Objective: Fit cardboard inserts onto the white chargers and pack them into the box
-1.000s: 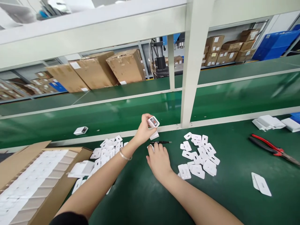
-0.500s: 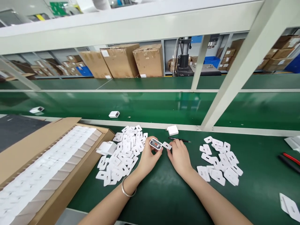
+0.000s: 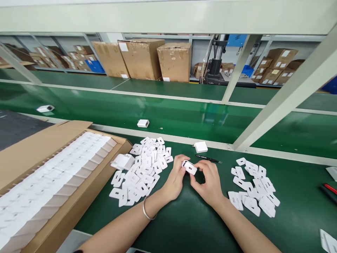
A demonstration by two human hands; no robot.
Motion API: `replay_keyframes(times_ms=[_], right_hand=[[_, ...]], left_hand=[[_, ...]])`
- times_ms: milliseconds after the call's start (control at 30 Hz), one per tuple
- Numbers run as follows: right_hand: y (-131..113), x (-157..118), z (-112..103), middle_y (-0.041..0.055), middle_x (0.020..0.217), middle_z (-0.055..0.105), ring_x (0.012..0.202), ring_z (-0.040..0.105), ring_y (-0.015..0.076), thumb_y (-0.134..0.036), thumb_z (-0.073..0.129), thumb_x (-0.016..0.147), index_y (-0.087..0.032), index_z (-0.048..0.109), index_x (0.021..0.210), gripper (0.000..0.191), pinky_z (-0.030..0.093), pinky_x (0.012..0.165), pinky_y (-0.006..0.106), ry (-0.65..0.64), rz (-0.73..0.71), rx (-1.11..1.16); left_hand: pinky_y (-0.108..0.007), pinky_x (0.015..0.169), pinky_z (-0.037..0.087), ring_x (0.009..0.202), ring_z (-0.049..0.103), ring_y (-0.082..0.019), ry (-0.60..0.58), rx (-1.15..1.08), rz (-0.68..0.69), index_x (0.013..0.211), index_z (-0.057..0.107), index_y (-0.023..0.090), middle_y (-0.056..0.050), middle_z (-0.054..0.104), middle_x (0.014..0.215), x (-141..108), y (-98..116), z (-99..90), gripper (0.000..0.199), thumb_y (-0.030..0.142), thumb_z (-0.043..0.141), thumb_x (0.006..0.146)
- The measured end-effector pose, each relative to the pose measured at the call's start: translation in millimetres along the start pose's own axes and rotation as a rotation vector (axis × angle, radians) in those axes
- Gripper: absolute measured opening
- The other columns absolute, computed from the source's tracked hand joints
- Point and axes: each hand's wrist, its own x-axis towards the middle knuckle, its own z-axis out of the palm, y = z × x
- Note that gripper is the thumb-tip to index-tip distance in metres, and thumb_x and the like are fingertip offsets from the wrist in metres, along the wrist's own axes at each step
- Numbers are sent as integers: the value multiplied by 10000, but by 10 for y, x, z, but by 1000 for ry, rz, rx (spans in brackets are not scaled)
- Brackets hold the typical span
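Above the tabletop [image 3: 184, 219], a slotted plate [image 3: 191, 169] is held against the white housing [image 3: 183, 163], its long axis slanting down toward the right hand [image 3: 211, 181], by whose narrowly parted fingers its edge is pinched; the housing is clasped in the left hand [image 3: 176, 178].

Left hand [image 3: 175, 180]: down from near the rail [image 3: 168, 138], closer to the person. White housing [image 3: 185, 163]: open end was bare, insides showing; now mostly covered by a slotted plate [image 3: 191, 168], dark gap along one edge. Right hand [image 3: 210, 181]: plate formerly apart from housing, now brought against it.
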Motion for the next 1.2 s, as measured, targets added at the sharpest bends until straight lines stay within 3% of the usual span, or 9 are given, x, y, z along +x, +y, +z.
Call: replay_keyframes(times_ms=[167, 267, 400, 500, 567, 733, 867, 1033, 1200], right_hand=[[-24, -19, -21, 66, 1011, 661, 925, 643, 237, -181, 627, 916, -239, 583, 1103, 200, 494, 824, 392, -11, -53, 3], [-9, -46, -31, 63, 1013, 614, 856, 600, 213, -245, 643, 917, -238, 553, 1149, 250, 510, 772, 368, -32, 33, 147], [23, -61, -26, 70, 1044, 587, 851, 571, 204, -368, 477, 1018, -223, 513, 1263, 287, 523, 774, 364, -173, 217, 391], [32, -42, -10, 67, 1058, 592, 896, 577, 211, -417, 387, 1064, -232, 557, 1215, 293, 508, 802, 360, -322, 272, 472], [32, -34, 8, 60, 1049, 592, 913, 579, 211, -430, 389, 1072, -237, 580, 1161, 285, 497, 815, 351, -354, 293, 513], [69, -59, 52, 39, 996, 572, 862, 548, 196, -447, 447, 1053, -234, 579, 1080, 252, 474, 782, 333, -254, 346, 545], [113, -70, 62, 31, 951, 562, 833, 543, 192, -447, 497, 1025, -231, 565, 1067, 230, 477, 751, 324, -207, 364, 543], [118, -66, 62, 29, 939, 576, 830, 551, 194, -469, 501, 1018, -235, 568, 1075, 250, 487, 747, 323, -216, 370, 567], [120, -60, 66, 26, 947, 603, 846, 570, 192, -496, 434, 1048, -237, 580, 1066, 298, 482, 782, 325, -247, 415, 627]], left_hand=[[-442, 1023, 448, 1172, 496, -258, -26, 97, 115, 1238, 475, 258, -101, 446, 1230, 8, 69, -23, 282, 436, 295, 1115], [-423, 990, 455, 1152, 497, -250, -5, 53, 129, 1246, 457, 272, -97, 442, 1235, -5, 67, -15, 244, 402, 295, 1118], [-425, 990, 458, 1180, 486, -259, -13, 2, 160, 1277, 444, 278, -107, 438, 1263, -40, 55, 13, 268, 410, 272, 1120], [-438, 1009, 460, 1180, 491, -262, -38, -3, 184, 1284, 447, 270, -112, 434, 1261, -53, 64, 30, 283, 421, 273, 1119], [-444, 1036, 452, 1202, 492, -263, -59, -4, 185, 1314, 454, 276, -112, 438, 1279, -50, 80, 30, 305, 421, 269, 1121], [-455, 1062, 456, 1278, 485, -289, -106, 64, 91, 1465, 462, 322, -112, 389, 1420, -30, 104, -21, 458, 496, 224, 1114], [-442, 964, 505, 1136, 557, -278, -99, 188, 24, 1496, 480, 321, -113, 425, 1310, 4, 97, -74, 564, 581, 186, 1091], [-411, 930, 495, 1037, 588, -260, -137, 170, 115, 1432, 508, 283, -95, 574, 1156, 59, 105, -104, 460, 506, 264, 1112], [-384, 889, 494, 995, 593, -250, -93, 168, 104, 1335, 556, 250, -87, 598, 1109, 62, 109, -74, 387, 468, 328, 1111]])
